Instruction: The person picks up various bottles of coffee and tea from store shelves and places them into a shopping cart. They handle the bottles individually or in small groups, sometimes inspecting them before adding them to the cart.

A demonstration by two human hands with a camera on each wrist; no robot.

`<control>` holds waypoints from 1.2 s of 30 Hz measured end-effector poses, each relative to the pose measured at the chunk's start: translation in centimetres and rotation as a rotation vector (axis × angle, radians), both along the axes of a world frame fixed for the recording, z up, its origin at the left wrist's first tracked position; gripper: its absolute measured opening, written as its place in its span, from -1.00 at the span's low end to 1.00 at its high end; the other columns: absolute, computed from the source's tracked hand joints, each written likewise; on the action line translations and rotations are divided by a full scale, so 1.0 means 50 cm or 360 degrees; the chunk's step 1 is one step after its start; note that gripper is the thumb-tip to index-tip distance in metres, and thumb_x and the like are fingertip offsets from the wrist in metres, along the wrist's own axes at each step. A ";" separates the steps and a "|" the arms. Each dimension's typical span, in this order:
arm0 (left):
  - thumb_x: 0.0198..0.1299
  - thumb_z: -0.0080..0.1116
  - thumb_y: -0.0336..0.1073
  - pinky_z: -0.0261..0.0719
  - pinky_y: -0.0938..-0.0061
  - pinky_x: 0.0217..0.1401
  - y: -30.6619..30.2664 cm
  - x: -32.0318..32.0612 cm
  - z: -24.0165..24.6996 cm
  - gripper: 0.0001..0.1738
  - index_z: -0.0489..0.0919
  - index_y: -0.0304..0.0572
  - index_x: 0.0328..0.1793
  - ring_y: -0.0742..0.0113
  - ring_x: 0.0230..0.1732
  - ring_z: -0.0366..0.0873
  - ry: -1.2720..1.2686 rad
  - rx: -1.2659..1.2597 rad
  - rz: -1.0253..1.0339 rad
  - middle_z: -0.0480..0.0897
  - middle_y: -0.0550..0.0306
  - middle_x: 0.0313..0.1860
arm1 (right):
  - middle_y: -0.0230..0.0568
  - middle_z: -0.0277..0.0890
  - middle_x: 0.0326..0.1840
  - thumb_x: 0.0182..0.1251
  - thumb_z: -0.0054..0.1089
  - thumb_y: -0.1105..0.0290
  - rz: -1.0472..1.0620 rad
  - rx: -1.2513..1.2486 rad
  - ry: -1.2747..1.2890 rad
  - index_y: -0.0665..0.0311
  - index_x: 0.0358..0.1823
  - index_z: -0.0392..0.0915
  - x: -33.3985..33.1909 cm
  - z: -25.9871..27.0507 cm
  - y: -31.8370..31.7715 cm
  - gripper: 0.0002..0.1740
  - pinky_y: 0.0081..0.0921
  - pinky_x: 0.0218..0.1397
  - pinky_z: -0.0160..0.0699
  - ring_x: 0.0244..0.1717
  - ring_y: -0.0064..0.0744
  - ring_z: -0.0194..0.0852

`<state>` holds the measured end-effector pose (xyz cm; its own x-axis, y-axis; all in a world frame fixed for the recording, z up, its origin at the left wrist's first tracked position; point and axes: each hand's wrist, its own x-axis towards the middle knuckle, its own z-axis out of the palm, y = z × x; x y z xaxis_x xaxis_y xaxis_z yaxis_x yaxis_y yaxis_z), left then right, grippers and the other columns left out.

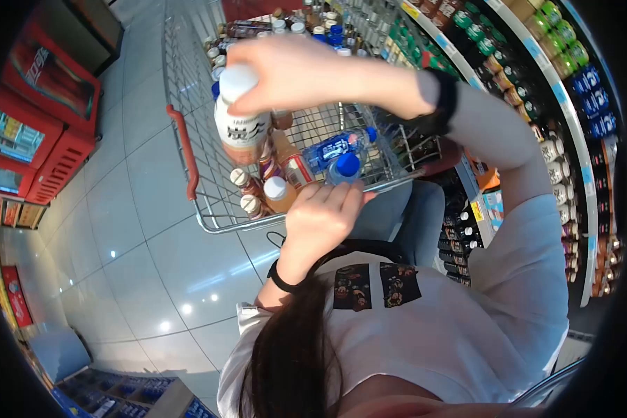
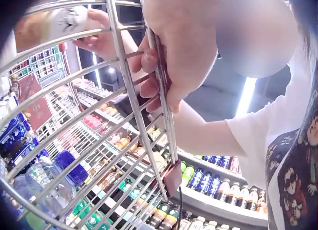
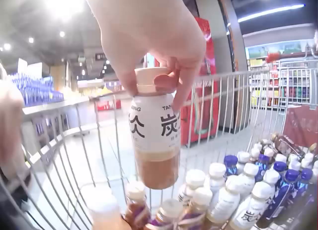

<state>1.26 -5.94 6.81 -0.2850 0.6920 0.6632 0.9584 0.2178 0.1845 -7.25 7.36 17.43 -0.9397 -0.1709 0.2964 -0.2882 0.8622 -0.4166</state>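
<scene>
My right hand (image 1: 279, 73) grips a bottle (image 3: 158, 133) of brown drink around its neck, just below the white cap. The bottle has a white label with black characters and hangs upright over the cart, above several white-capped bottles (image 3: 226, 197). My left hand (image 1: 322, 219) curls its fingers round the top wire rim of the shopping cart (image 2: 161, 86). In the head view, a blue-capped clear bottle (image 1: 345, 167) stands right by that hand, and a white-capped amber bottle (image 1: 279, 194) is beside it.
Drinks stand in rows on the shelves (image 1: 529, 90) along the right. Red fridges (image 1: 63, 104) stand across the tiled aisle on the left. Another bottle (image 1: 334, 148) with a blue label lies on the cart's wire floor. Many more bottles fill the cart's far end.
</scene>
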 end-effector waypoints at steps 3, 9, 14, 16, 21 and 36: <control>0.01 0.25 -0.16 0.32 0.54 -0.51 0.004 -0.003 -0.008 -0.77 0.57 -0.11 -0.30 0.42 -0.61 0.44 0.0025 0.0082 -0.0043 0.44 0.31 -0.62 | -0.11 0.60 -0.33 -0.12 0.36 0.00 -0.0196 -0.0414 -0.0259 0.43 -0.20 0.56 0.089 0.121 0.058 -0.38 -0.57 -0.34 0.56 -0.39 -0.40 0.62; -0.02 0.29 -0.22 0.37 0.41 -0.48 0.003 0.008 0.009 -0.79 0.60 -0.09 -0.28 0.29 -0.58 0.47 0.0046 -0.0051 -0.0021 0.51 0.25 -0.58 | -0.33 0.51 -0.48 0.09 0.30 0.25 -0.0597 -0.0662 0.0149 0.38 -0.24 0.56 0.350 0.279 0.168 -0.67 -0.72 -0.55 0.34 -0.55 -0.65 0.41; 0.02 0.27 -0.26 0.37 0.35 -0.45 0.002 0.008 -0.006 -0.79 0.62 -0.12 -0.21 0.17 -0.55 0.49 0.0106 -0.0064 -0.0012 0.58 0.16 -0.50 | -0.43 0.49 -0.49 0.10 0.31 0.30 -0.0976 -0.0535 0.0474 0.36 -0.25 0.57 0.559 0.302 0.296 -0.72 -0.79 -0.58 0.28 -0.55 -0.75 0.37; 0.08 0.23 -0.26 0.35 0.35 -0.46 0.000 0.006 -0.009 -0.81 0.62 -0.14 -0.21 0.14 -0.54 0.50 0.0081 -0.0117 -0.0007 0.59 0.12 -0.49 | -0.43 0.49 -0.48 0.09 0.32 0.34 -0.1256 -0.0490 0.0508 0.35 -0.25 0.57 0.633 0.298 0.314 -0.74 -0.79 -0.56 0.29 -0.53 -0.77 0.36; 0.16 0.14 -0.27 0.34 0.32 -0.46 -0.003 0.003 -0.012 -0.82 0.65 -0.12 -0.17 0.13 -0.54 0.49 0.0098 -0.0167 -0.0004 0.63 0.09 -0.44 | -0.39 0.54 -0.40 0.09 0.35 0.25 -0.1740 -0.0221 0.0314 0.35 -0.24 0.58 0.817 0.231 0.389 -0.68 -0.62 -0.28 0.42 -0.34 -0.67 0.43; 0.24 0.06 -0.32 0.37 0.27 -0.42 -0.006 0.009 -0.008 -0.81 0.62 -0.27 -0.18 0.02 -0.49 0.49 0.0061 -0.0260 0.0058 0.58 0.02 -0.47 | -0.25 0.54 -0.48 0.07 0.32 0.21 -0.2438 -0.0155 0.0093 0.45 -0.21 0.54 1.223 -0.021 0.509 -0.58 -0.59 -0.45 0.47 -0.51 -0.57 0.48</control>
